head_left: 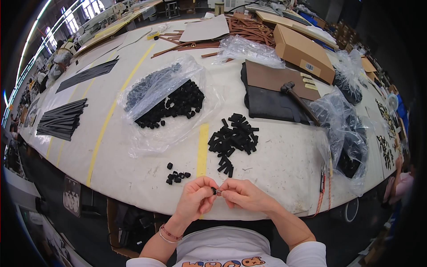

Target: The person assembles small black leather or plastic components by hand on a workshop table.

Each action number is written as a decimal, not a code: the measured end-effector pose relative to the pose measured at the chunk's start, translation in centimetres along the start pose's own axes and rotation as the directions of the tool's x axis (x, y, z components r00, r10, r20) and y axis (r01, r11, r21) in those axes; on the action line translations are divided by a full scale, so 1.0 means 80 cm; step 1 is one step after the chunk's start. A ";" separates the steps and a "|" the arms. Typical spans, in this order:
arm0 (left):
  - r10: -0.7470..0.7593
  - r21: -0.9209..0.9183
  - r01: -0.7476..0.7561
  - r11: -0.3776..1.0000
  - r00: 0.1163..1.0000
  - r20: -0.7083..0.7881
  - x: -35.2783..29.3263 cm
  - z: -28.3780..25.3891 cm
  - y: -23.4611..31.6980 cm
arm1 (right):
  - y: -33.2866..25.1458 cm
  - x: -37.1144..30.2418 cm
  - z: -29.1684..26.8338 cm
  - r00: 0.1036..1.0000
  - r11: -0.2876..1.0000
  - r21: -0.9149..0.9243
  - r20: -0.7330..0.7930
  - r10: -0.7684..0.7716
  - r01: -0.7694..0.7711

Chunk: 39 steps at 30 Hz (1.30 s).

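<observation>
At the table's near edge, my left hand [195, 199] pinches a small black piece [214, 190] between thumb and fingertips. Close against it, my right hand [243, 195] is closed in a pinch on a small shiny bit [219, 192], too small to name. The fingertips of both hands nearly meet. Just beyond my left hand lies a little group of black cube-like pieces [177, 176]. Farther off, ahead of my right hand, is a loose heap of short flat black strips [233, 138].
Beyond the small group, an open clear bag [155, 93] holds many black pieces. Long dark strips [62, 120] lie at left. At right are a hammer [293, 91] on a brown sheet, a cardboard box [302, 51], plastic bags [347, 129] and red-handled scissors [322, 182].
</observation>
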<state>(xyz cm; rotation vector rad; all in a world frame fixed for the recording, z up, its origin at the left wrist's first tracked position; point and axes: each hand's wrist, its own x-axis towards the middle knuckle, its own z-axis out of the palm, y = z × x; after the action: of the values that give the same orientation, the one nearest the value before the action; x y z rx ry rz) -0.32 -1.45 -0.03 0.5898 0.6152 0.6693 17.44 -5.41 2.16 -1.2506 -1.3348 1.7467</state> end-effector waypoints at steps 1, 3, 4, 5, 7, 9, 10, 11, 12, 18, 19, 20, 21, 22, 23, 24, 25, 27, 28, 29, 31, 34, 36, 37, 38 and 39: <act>-0.018 0.046 0.018 0.999 1.000 -0.012 -0.001 0.002 0.000 | 0.002 0.000 0.000 1.000 1.000 0.000 -0.001 0.000 0.000; -0.011 0.053 0.012 0.999 1.000 -0.019 -0.001 0.003 0.000 | 0.008 0.001 -0.001 0.996 0.997 0.000 0.031 -0.079 0.080; -0.005 0.060 0.006 0.998 1.000 -0.025 -0.002 0.004 -0.001 | 0.006 0.001 -0.003 0.996 0.997 0.000 0.032 -0.078 0.078; -0.005 0.059 0.007 0.998 1.000 -0.026 -0.002 0.004 -0.001 | 0.001 0.001 -0.006 0.996 0.997 -0.052 0.067 -0.058 0.061; -0.012 0.120 0.016 0.993 0.999 -0.034 -0.004 0.005 -0.001 | -0.002 0.001 -0.009 0.994 0.994 -0.104 0.099 -0.035 0.045; -0.054 0.075 0.056 0.996 0.998 -0.040 -0.004 0.006 0.002 | -0.001 0.001 -0.011 0.991 0.995 -0.084 0.130 -0.042 0.053; -0.095 0.030 0.096 0.995 0.995 -0.043 -0.003 0.006 0.003 | -0.001 0.001 -0.012 0.991 0.995 -0.084 0.129 -0.042 0.053; -0.095 0.030 0.096 0.995 0.995 -0.043 -0.003 0.004 0.003 | -0.001 0.002 -0.013 0.986 0.996 -0.064 0.158 -0.049 0.060; -0.152 -0.035 0.153 0.988 0.988 0.039 -0.002 0.000 0.004 | -0.001 0.002 -0.014 0.980 0.997 -0.043 0.188 -0.057 0.067; -0.174 -0.061 0.179 0.982 0.981 0.085 0.000 0.000 0.004 | 0.006 0.004 -0.015 0.979 0.987 -0.100 0.172 -0.106 0.124; -0.131 -0.022 0.132 0.991 0.991 0.030 0.000 0.002 0.003 | 0.005 0.004 -0.012 0.979 0.987 -0.100 0.174 -0.106 0.125; -0.129 -0.021 0.130 0.991 0.991 0.029 -0.001 0.006 -0.001 | 0.002 0.003 -0.007 0.981 0.925 -0.328 0.041 -0.190 0.193; 0.103 0.269 -0.075 0.960 0.991 -0.091 -0.002 0.011 -0.006 | 0.000 0.004 -0.002 0.952 0.811 -0.546 -0.071 -0.297 0.212; 0.352 0.552 -0.225 0.803 0.926 -0.134 -0.002 0.015 -0.012 | 0.001 0.006 0.004 0.952 0.810 -0.547 -0.072 -0.297 0.212; 0.353 0.552 -0.226 0.803 0.926 -0.134 0.001 0.016 -0.019 | 0.002 0.010 0.012 0.895 0.724 -0.659 -0.176 -0.410 0.203; 0.597 0.730 -0.385 0.565 0.801 -0.040 0.005 0.013 -0.028 | 0.002 0.012 0.020 0.810 0.628 -0.759 -0.257 -0.528 0.168; 0.773 0.844 -0.469 0.260 0.625 0.109 0.009 0.012 -0.033 | 0.001 0.015 0.026 0.808 0.627 -0.761 -0.257 -0.530 0.169; 0.823 0.847 -0.506 0.165 0.544 0.164 0.014 0.014 -0.036 | 0.002 0.021 0.033 0.712 0.680 -0.711 -0.385 -0.588 0.177; 0.861 0.844 -0.532 0.070 0.459 0.218 0.016 0.015 -0.036 | 0.006 0.024 0.035 0.711 0.679 -0.712 -0.385 -0.589 0.177; 0.861 0.843 -0.533 0.069 0.458 0.219 0.015 0.017 -0.033 | 0.012 0.027 0.037 0.684 0.705 -0.677 -0.412 -0.602 0.212; 0.692 0.551 -0.532 0.643 0.712 -0.121 0.012 0.025 -0.026 | 0.016 0.027 0.038 0.660 0.729 -0.639 -0.440 -0.608 0.246; 0.529 0.389 -0.440 0.809 0.834 -0.158 0.006 0.016 -0.017 | 0.013 0.023 0.037 0.704 0.751 -0.619 -0.426 -0.569 0.232; 0.611 0.647 -0.422 0.635 0.787 -0.086 0.003 0.014 -0.010 | 0.014 0.021 0.035 0.884 0.974 -0.090 -0.410 -0.227 0.208; 0.663 0.842 -0.365 0.397 0.748 0.012 0.002 0.011 -0.006 | 0.010 0.020 0.030 0.885 0.974 -0.090 -0.408 -0.225 0.207; 0.664 0.841 -0.365 0.398 0.748 0.010 0.002 0.005 0.002 | 0.004 0.020 0.023 0.901 0.973 -0.160 -0.375 -0.217 0.168; 0.740 0.948 -0.309 0.075 0.655 0.155 0.003 -0.003 0.013 | -0.001 0.021 0.014 0.919 0.964 -0.230 -0.336 -0.206 0.132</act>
<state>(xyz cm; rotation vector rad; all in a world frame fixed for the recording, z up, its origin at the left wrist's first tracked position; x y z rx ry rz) -0.73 -0.56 0.39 1.9789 1.2023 1.1533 15.73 -4.34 1.80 -1.4355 -1.3788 1.2132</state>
